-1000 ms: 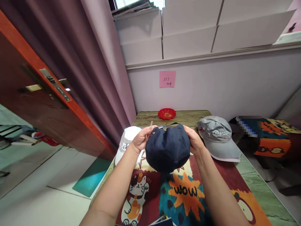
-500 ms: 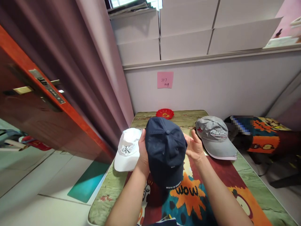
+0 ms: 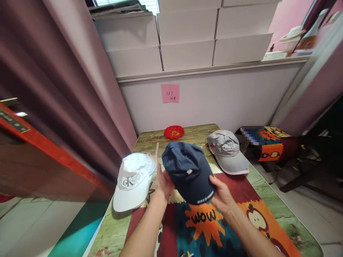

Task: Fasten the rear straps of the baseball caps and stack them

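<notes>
A navy baseball cap (image 3: 184, 166) is held over the table, its brim tilted down toward me and to the right, with a small white emblem on the front and white lettering along the brim edge. My right hand (image 3: 222, 194) grips the brim's right side, thumb on top. At the cap's left side, my left hand (image 3: 164, 182) supports the crown; its fingers are partly hidden behind the fabric. To the left lies a white cap (image 3: 135, 178) with "CK" lettering. A grey cap (image 3: 227, 151) marked "Always" rests on the right.
The wood-patterned table (image 3: 278, 194) bears a colourful cloth (image 3: 222, 232) with a "WOW" print. A red scalloped dish (image 3: 174, 132) sits at the back edge. A pink note (image 3: 170, 93) is on the wall behind. Curtains (image 3: 88, 71) and an orange-edged door (image 3: 53, 153) stand left.
The navy cap has turned so its front emblem and brim lettering show. My right hand has moved from the crown's side to the brim. The view has shifted right.
</notes>
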`<state>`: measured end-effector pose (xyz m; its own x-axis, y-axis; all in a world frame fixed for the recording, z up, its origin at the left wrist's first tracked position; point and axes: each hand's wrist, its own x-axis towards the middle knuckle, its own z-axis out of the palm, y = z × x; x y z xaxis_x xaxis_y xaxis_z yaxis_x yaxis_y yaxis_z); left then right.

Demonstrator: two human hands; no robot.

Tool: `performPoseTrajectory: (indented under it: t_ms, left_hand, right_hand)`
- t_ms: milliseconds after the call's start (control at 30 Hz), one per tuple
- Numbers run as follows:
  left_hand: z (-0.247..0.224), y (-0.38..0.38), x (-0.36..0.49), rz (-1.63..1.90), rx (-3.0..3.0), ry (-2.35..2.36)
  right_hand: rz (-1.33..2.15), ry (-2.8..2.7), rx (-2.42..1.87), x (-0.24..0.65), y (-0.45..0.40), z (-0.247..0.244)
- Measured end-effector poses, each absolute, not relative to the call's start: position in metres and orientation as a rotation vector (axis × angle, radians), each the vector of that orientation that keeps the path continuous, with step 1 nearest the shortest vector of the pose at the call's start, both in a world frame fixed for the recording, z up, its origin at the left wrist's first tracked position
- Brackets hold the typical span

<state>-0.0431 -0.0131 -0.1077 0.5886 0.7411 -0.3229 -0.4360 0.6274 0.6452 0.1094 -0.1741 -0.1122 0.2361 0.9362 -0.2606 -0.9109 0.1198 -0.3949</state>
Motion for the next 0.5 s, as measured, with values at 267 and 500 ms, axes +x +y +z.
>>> performPoseTrajectory:
  t_ms: [267,500]
  left_hand:
    - [-0.173,-0.064,-0.052,0.607,1.411,0.976]
    - [-0.18,-0.067,-0.057,0.613,1.52,0.924]
  right_hand:
    - [0.74,-0.206,-0.564,0.273,-0.116,-0.026]
    - [0.386,0.217,-1.042,0.335,-0.143,-0.119]
